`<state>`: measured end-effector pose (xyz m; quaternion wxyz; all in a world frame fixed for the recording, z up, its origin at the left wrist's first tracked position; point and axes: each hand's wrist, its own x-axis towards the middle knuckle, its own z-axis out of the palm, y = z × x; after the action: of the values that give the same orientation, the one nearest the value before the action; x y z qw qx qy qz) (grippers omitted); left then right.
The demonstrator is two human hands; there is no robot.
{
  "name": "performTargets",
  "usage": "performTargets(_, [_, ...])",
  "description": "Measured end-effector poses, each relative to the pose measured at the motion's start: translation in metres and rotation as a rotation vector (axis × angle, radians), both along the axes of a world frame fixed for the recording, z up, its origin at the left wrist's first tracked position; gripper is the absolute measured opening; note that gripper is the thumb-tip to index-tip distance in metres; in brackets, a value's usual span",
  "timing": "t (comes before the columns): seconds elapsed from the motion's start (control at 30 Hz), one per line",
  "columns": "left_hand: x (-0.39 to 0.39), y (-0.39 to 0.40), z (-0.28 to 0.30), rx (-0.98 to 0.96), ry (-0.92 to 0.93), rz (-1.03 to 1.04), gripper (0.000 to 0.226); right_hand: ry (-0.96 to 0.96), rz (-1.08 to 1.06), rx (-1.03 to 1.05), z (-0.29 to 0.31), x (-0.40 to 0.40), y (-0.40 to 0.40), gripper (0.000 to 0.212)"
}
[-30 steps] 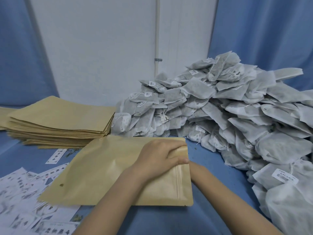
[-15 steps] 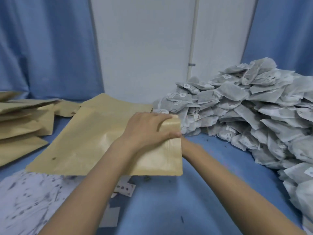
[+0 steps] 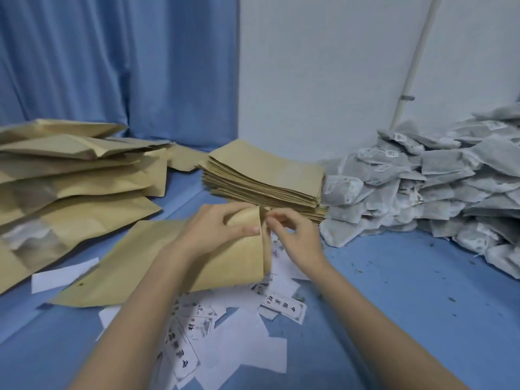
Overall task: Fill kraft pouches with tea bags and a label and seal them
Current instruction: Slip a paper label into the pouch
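Both hands work the open end of a kraft pouch (image 3: 157,266) lying in the middle of the blue table (image 3: 394,291).

The left hand (image 3: 216,229) has its grip curled round the pouch's right-hand mouth edge, thumb on the near face and fingers wrapped over the top; the right hand (image 3: 295,235), just beside it, pinches the same edge with bent fingertips. The pouch body lies flat, running down to the left, partly over loose printed labels (image 3: 284,305) scattered at the near side. A flat stack of empty pouches (image 3: 264,175) sits just beyond the hands. Bulging filled pouches (image 3: 70,175) are piled at the far left. A heap of grey tea bags (image 3: 439,181) fills the right side, touching the stack.
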<state>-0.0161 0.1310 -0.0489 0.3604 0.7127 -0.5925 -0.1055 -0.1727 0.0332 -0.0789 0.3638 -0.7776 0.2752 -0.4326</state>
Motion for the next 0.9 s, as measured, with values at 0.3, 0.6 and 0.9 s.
performTargets(0.3, [0.005, -0.006, -0.007, 0.06, 0.021, 0.017, 0.061, 0.806, 0.147, -0.228, -0.038, -0.057, -0.033, 0.061])
performTargets(0.6, [0.008, -0.005, 0.001, -0.009, 0.092, 0.004, 0.059, 0.341, -0.015, -0.099, -0.008, -0.075, -0.038, 0.032])
performTargets(0.9, [-0.021, -0.012, 0.039, -0.144, 0.253, -0.224, 0.038, 0.187, 0.208, -0.631, 0.058, -0.041, -0.009, 0.037])
